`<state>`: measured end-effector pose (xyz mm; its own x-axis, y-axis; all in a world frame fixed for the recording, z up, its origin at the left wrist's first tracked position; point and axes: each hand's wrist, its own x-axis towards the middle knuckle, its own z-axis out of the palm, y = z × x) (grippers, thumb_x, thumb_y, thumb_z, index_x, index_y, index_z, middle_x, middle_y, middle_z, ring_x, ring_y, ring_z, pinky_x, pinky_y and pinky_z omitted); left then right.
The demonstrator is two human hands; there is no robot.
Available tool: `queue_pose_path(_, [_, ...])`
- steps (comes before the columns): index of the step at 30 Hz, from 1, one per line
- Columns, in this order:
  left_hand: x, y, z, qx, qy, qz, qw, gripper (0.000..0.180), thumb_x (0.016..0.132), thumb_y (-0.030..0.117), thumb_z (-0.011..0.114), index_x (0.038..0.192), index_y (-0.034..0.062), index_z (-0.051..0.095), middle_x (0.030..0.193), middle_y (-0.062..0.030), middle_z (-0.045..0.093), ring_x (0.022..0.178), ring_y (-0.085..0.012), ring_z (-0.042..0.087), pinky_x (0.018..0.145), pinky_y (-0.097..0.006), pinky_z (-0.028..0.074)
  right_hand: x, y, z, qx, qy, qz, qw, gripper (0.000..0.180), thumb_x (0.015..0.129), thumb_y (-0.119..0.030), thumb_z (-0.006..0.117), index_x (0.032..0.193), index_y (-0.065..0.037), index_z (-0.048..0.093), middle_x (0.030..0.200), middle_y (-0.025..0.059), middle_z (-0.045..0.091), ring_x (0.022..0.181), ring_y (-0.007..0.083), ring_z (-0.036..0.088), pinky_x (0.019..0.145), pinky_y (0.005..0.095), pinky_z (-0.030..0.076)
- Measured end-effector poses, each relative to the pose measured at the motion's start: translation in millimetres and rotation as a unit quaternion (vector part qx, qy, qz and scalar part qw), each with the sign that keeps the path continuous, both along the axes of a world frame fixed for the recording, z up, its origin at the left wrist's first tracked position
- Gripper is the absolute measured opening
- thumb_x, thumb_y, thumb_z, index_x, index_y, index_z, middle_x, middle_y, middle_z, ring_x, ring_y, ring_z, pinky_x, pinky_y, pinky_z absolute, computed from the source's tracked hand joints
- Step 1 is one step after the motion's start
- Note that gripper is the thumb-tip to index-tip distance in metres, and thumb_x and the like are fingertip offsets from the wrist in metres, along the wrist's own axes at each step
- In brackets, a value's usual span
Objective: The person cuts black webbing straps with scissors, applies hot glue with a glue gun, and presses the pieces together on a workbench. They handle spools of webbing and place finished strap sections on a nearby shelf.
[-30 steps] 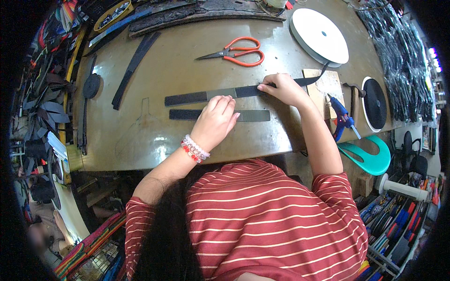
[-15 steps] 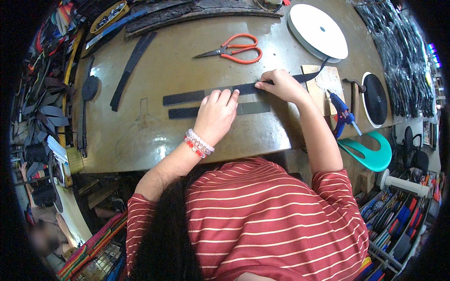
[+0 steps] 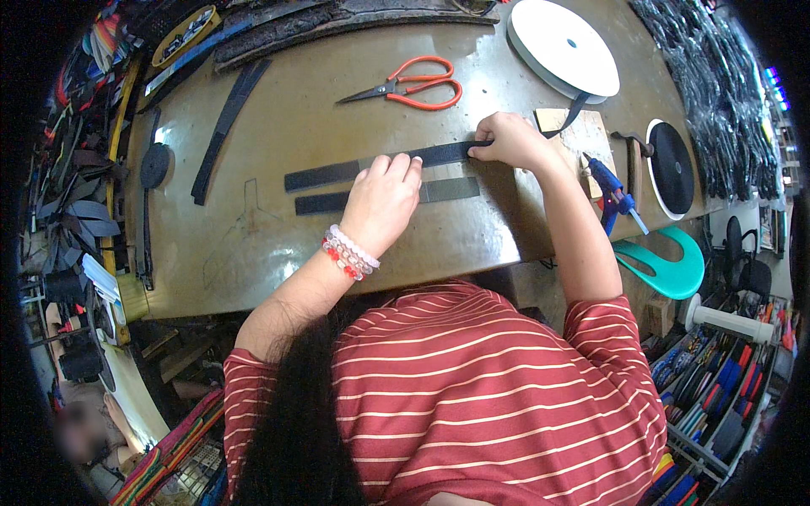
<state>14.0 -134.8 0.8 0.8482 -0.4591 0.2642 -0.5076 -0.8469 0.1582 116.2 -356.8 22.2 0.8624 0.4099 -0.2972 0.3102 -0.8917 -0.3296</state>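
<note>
A long black strip of hook-and-loop tape [image 3: 325,176] lies across the table and runs up at its right end to a white reel [image 3: 557,42]. My left hand [image 3: 384,202], wearing bead bracelets, rests on it with fingers stretched out. Farther right, my right hand [image 3: 515,143] pinches the same tape between thumb and fingers. A shorter dark strip [image 3: 321,203], with a greyish-green right part, lies parallel on the near side, its middle hidden under my left hand. Beyond the tape are scissors [image 3: 430,82] with orange handles.
At the right sit a blue glue gun [image 3: 612,190], a tan board [image 3: 586,126], a hammer [image 3: 634,156] and a black-wound reel [image 3: 672,169]. A teal curved piece [image 3: 675,274] juts past the table edge. Dark strips [image 3: 226,126] and a coil [image 3: 154,166] lie at left.
My right hand has slid a little to the right along the tape, away from my left hand. The left hand stays in place; the whole view has shifted slightly.
</note>
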Motion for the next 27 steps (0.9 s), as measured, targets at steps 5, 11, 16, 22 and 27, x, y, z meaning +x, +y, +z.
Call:
queue_pose_path(5, [9.1,-1.6,7.0,0.001,0.050,0.014,0.999,0.021,0.080,0.018,0.061,0.099,0.0078,0.062,0.089,-0.0070,0.055,0.086,-0.0242,0.054,0.075,-0.034,0.049,5.3,11.7,5.1,-0.075,0.019,0.024,0.997,0.026,0.069,-0.025,0.071,0.079,-0.002,0.066,0.072,0.0152,0.065,0.070,0.0301,0.063,0.066,0.0376,0.048])
queue_pose_path(11, [57.8,-17.0,19.0,-0.143,0.061,-0.072,0.985,0.022,0.081,0.024,0.062,0.097,0.0093,0.063,0.094,-0.0088,0.060,0.090,-0.0262,0.058,0.079,-0.039,0.047,5.0,-2.4,25.6,0.127,0.069,0.084,0.986,0.016,0.069,-0.012,0.068,0.076,0.002,0.063,0.065,0.0093,0.061,0.062,0.0141,0.057,0.061,0.0288,0.046])
queue_pose_path(16, [76.7,-29.8,24.1,-0.191,0.208,-0.084,0.956,0.033,0.079,0.034,0.062,0.094,0.0056,0.065,0.086,-0.0131,0.065,0.081,-0.0285,0.063,0.076,-0.038,0.049,5.4,-12.6,39.1,0.175,0.044,0.135,0.974,0.017,0.070,-0.012,0.067,0.079,0.002,0.064,0.067,0.0100,0.062,0.064,0.0165,0.059,0.064,0.0304,0.048])
queue_pose_path(22, [72.5,-30.8,27.7,-0.260,0.279,-0.030,0.924,0.031,0.077,0.031,0.062,0.088,0.0019,0.065,0.079,-0.0157,0.065,0.073,-0.0295,0.063,0.069,-0.037,0.048,19.2,-1.2,50.0,0.150,-0.018,0.130,0.980,0.019,0.072,-0.012,0.067,0.084,0.002,0.064,0.075,0.0142,0.065,0.071,0.0235,0.062,0.067,0.0330,0.049])
queue_pose_path(27, [64.5,-33.0,26.2,-0.274,0.249,-0.029,0.929,0.028,0.073,0.028,0.064,0.082,0.0018,0.066,0.072,-0.0165,0.064,0.067,-0.0275,0.064,0.067,-0.037,0.049,72.0,54.5,8.2,-0.030,-0.265,0.165,0.949,0.023,0.074,-0.012,0.064,0.094,-0.001,0.065,0.091,0.0154,0.066,0.086,0.0302,0.064,0.075,0.0380,0.051])
